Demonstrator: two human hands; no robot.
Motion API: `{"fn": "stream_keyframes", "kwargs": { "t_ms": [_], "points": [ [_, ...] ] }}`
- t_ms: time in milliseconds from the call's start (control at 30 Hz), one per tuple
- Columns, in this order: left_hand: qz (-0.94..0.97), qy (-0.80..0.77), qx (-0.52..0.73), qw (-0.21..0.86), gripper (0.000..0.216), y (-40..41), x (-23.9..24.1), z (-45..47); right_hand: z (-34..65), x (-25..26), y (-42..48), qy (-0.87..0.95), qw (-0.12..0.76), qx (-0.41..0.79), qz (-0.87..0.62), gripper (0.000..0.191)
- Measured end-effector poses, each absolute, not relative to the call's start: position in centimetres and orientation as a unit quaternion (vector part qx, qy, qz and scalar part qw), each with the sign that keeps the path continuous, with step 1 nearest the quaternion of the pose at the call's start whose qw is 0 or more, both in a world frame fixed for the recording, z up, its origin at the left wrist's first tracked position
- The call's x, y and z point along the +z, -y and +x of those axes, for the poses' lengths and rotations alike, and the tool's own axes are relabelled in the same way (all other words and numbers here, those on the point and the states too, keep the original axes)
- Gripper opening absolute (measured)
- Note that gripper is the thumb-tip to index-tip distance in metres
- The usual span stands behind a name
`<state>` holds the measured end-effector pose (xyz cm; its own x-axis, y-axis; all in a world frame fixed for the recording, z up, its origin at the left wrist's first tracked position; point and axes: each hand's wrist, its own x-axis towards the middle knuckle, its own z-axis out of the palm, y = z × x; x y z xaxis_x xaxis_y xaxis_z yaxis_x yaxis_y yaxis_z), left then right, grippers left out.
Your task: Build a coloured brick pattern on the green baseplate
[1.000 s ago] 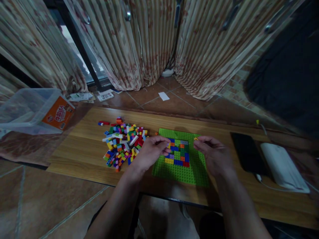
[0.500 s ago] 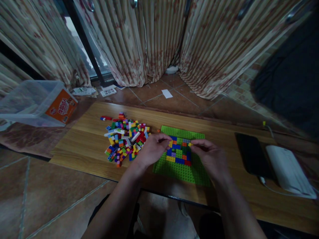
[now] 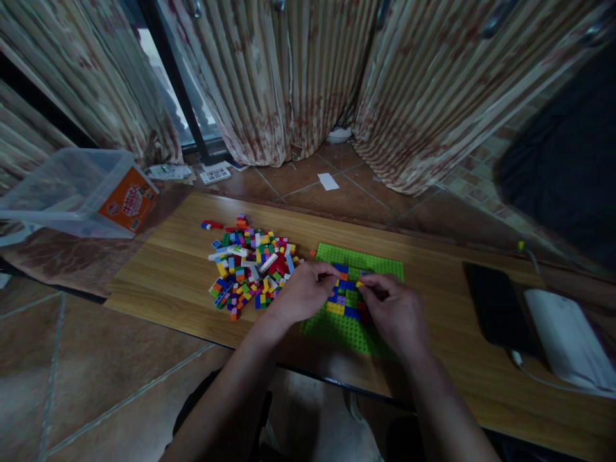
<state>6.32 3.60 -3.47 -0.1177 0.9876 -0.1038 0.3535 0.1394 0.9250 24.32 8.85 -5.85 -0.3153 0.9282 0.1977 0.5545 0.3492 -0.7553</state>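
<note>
Right hand (image 3: 392, 309) pinches a yellow brick (image 3: 359, 283) over the plate (image 3: 332, 335); whether the left hand (image 3: 307, 292) holds anything, can't tell! A patchwork (image 3: 339, 300) is already fitted, a pile (image 3: 250, 266) lies loose at left.

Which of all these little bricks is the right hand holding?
The small yellow brick at the fingertips of the right hand. That pinch sets it apart from the loose pile and the yellow bricks lying on the green baseplate.
</note>
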Motion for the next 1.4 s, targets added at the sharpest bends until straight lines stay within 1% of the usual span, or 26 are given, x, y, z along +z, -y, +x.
{"fn": "stream_keyframes", "kwargs": {
  "t_ms": [167, 600, 833, 1200, 1400],
  "points": [
    [0.531, -0.632, 0.394, 0.404, 0.026, -3.5, -3.3, 6.3, 24.1, -5.8, -8.7, 0.787, 0.278, 0.264, -0.484, 0.021],
    [0.533, -0.637, 0.395, 0.394, 0.024, -3.4, -3.0, 6.0, 25.2, -6.1, -9.5, 0.78, 0.235, 0.341, -0.469, 0.025],
    [0.527, -0.641, 0.398, 0.391, 0.025, -3.4, -3.3, 6.0, 24.8, -5.9, -9.4, 0.772, 0.242, 0.327, -0.489, 0.024],
    [0.539, -0.641, 0.398, 0.375, 0.025, -3.3, -3.0, 5.9, 25.1, -5.9, -9.9, 0.787, 0.234, 0.319, -0.474, 0.026],
    [0.543, -0.647, 0.391, 0.367, 0.026, -3.2, -2.9, 5.8, 25.3, -5.4, -9.9, 0.742, 0.256, 0.305, -0.54, 0.029]
  ]
}}
